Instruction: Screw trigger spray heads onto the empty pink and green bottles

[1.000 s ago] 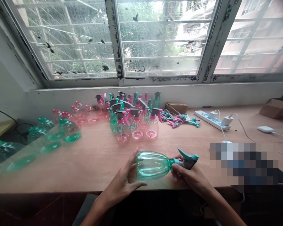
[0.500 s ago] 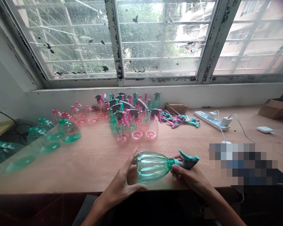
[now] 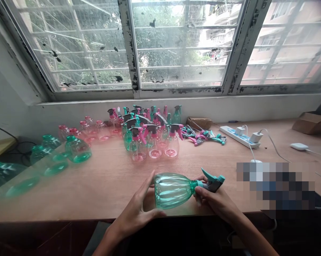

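Observation:
A clear green spray bottle [image 3: 172, 189] lies on its side just above the front edge of the wooden table [image 3: 107, 181]. My left hand [image 3: 139, 209] cups its round base, fingers wrapped round it. My right hand [image 3: 216, 201] grips the neck, where a teal and grey trigger head [image 3: 212, 179] sits on the bottle. Behind, in the middle of the table, stands a cluster of finished pink and green spray bottles [image 3: 150, 133].
Headless pink bottles [image 3: 93, 128] and green bottles [image 3: 69, 151] stand at the left. Loose trigger heads [image 3: 203, 137] lie right of the cluster. A white power strip [image 3: 239, 137] with plugs and cables, a white device [image 3: 299, 146] and a cardboard box [image 3: 310, 122] are at the right.
The green bottle and both hands have hardly shifted; the bottle seems turned slightly in the hands. The view has dipped a little.

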Available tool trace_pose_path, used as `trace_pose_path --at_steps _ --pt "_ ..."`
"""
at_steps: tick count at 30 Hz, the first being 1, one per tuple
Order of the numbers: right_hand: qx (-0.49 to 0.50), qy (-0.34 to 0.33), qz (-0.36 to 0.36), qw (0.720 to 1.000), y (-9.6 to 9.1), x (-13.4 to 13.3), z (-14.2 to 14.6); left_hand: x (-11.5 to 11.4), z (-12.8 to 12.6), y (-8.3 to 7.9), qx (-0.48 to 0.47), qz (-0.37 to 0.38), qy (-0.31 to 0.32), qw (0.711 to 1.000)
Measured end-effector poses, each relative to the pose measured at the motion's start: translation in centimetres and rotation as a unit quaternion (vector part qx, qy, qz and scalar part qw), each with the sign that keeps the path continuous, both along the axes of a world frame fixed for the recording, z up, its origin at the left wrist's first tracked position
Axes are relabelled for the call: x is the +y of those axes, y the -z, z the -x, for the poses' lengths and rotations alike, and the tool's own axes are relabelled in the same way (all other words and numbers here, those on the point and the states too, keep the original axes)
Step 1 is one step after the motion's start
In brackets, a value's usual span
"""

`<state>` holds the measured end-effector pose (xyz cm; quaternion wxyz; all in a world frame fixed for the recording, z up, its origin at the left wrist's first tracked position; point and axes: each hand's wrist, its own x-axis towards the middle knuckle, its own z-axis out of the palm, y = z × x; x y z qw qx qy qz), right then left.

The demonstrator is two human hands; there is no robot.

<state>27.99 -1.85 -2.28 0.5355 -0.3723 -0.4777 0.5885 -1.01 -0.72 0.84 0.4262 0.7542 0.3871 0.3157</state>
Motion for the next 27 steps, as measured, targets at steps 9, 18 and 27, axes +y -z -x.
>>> trace_pose_path --at_steps 9,18,27 --pt "0.011 0.012 0.019 1.0 0.63 0.14 -0.14 0.04 -0.03 0.46 -0.002 -0.033 0.034 0.999" --pt "-0.003 0.008 0.007 1.0 0.58 0.09 -0.11 0.18 -0.14 0.44 0.026 -0.044 -0.001 0.999" --pt "-0.008 -0.002 0.009 1.0 0.28 -0.01 -0.05 0.11 -0.24 -0.26 0.023 -0.015 -0.002 1.0"
